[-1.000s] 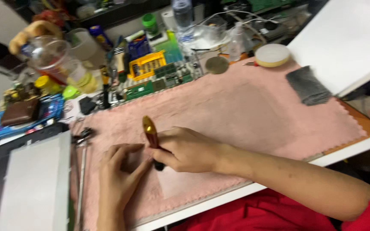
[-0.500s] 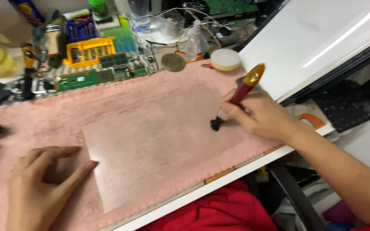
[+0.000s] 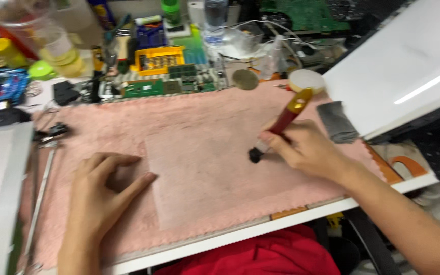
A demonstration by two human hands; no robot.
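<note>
The right hand point(image 3: 309, 147) grips a red-handled brush point(image 3: 280, 126) like a pen, bristles touching a clear sheet point(image 3: 204, 173) on the pink towel point(image 3: 128, 122). The left hand point(image 3: 100, 191) lies flat, fingers spread, pinning the sheet's left edge, likely to steady it.

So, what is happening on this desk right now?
A person sits at a cluttered workbench covered by a pink towel. The right hand holds a brush with a red and gold handle, its dark tip touching a clear sheet that lies flat on the towel. The left hand presses on the sheet's left edge. Green circuit boards and a yellow parts tray lie behind the towel.
</note>
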